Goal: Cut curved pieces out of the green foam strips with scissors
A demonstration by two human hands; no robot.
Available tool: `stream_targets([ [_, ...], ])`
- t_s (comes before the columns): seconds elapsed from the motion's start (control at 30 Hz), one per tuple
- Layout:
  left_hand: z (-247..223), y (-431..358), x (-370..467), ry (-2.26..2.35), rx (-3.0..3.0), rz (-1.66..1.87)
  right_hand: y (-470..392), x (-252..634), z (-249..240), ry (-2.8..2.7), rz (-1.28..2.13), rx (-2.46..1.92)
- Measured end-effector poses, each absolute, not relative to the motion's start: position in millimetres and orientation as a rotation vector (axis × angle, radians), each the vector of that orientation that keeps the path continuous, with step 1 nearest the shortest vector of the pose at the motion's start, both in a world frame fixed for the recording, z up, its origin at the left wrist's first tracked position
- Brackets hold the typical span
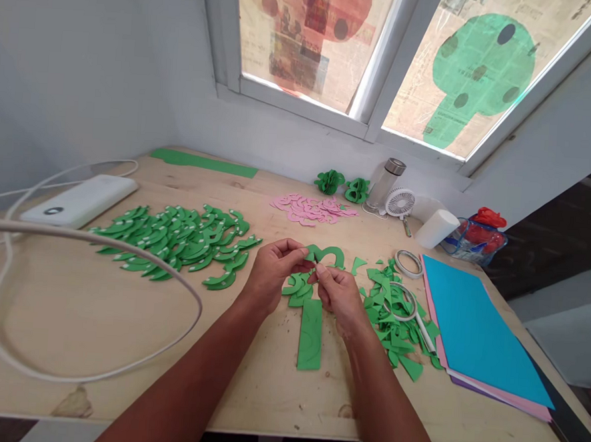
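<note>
My left hand (274, 270) is closed, thumb and fingers pinching a curved green paper piece (334, 254) above the table. Close beside it, my right hand (338, 292) is closed too, its fingertips pressed together at the paper's lower edge. What lies between those fingertips is too small to make out. Under and between the hands lie several green paper cutouts (297, 288). A green paper strip (310, 335) with faint curved lines lies just below them, between my forearms.
Left is a heap of green curved pieces with white spots (184, 241), beside a white power bank (81, 198) and looping cable (90, 376). Right are green scraps (398, 341), scissors (426, 332), a tape roll (408, 263) and coloured sheets (483, 332). Behind lie pink cutouts (313, 210) and a bottle (384, 183).
</note>
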State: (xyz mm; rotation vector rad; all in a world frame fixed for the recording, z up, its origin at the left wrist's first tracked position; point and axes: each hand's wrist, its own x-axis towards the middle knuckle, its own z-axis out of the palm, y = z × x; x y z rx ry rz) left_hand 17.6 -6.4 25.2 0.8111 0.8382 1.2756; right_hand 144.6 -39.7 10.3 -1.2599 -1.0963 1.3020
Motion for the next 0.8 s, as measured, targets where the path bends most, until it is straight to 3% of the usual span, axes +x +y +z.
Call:
stream_targets([
  [0.47, 14.3, -8.7, 25.8, 0.707, 0.521, 1.174, -38.1, 140.9, 2.2, -0.93, 1.01, -1.202],
  [0.8, 11.6, -15.1, 34.2, 0.809, 0.761, 1.117, -34.3, 147.2, 1.3, -0.869, 0.982, -1.206],
])
